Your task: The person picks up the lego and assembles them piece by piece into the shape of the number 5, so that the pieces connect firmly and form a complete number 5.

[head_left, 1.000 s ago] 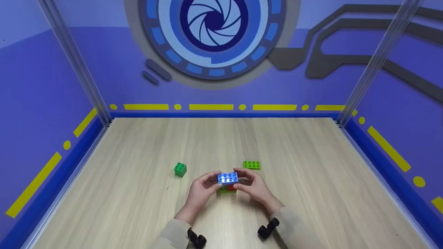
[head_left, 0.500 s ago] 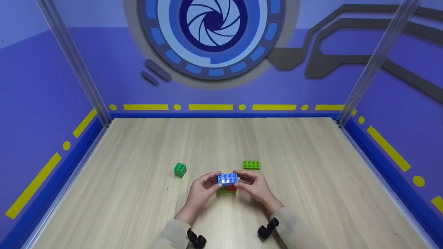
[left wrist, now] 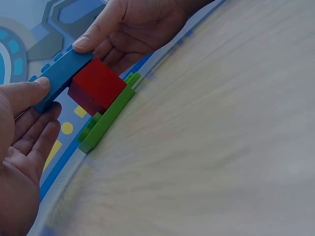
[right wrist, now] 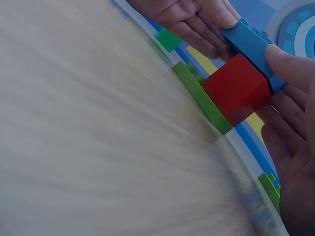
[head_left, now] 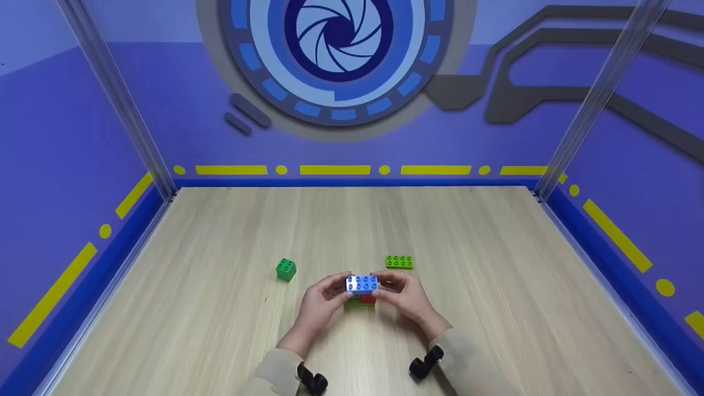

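A blue building brick (head_left: 362,284) with studs on top sits over a red brick (left wrist: 101,83), level with its upper side. Below, the red brick stands on a flat light green brick (right wrist: 204,101) that lies on the table. My left hand (head_left: 319,302) pinches the left end of the blue brick, thumb on the near side and fingers behind. Its right end is pinched the same way by my right hand (head_left: 407,298). In the head view the blue brick and fingers hide most of the red and light green bricks.
To the left on the wooden table (head_left: 220,308) stands a taller green brick (head_left: 286,270). Another flat light green brick (head_left: 399,262) lies behind my right hand. Blue-purple walls (head_left: 352,154) border the table at the back and sides.
Both hands stay nearly in place on the blue brick. The brick has shifted very slightly, and the glare on its top has moved to its left end.
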`<state>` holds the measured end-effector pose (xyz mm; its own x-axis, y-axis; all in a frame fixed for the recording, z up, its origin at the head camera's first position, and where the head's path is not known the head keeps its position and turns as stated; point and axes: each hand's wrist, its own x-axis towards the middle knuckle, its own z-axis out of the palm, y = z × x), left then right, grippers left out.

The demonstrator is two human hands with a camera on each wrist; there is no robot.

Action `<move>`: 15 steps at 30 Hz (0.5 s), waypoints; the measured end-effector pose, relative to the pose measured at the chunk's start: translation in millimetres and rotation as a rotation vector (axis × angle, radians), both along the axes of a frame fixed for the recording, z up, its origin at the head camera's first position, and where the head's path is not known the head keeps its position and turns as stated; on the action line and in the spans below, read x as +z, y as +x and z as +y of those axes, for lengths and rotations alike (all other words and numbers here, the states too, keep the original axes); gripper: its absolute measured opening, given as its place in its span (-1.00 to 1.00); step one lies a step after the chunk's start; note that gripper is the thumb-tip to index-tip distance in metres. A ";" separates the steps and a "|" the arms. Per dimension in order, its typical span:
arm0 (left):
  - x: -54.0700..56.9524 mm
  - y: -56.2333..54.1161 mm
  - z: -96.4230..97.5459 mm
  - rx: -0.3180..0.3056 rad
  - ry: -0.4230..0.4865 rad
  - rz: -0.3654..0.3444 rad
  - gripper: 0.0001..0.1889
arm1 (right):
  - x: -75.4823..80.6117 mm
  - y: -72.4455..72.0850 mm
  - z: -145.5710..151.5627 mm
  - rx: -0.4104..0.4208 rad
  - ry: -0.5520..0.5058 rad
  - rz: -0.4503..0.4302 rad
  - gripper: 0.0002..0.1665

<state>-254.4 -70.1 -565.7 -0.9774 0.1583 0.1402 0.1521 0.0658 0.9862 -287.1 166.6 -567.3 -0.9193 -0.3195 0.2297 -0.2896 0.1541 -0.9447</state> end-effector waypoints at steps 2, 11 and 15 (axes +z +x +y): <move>0.2 -0.7 0.2 -0.002 -0.004 -0.004 -0.54 | 0.5 -0.5 0.1 -0.001 0.007 0.001 -0.53; -0.9 -2.4 0.8 0.000 -0.025 -0.001 -0.54 | 1.3 -1.0 0.9 -0.002 0.026 -0.018 -0.55; -1.4 -2.8 0.4 0.001 -0.030 0.005 -0.54 | 3.4 -0.3 0.1 0.001 0.024 -0.028 -0.55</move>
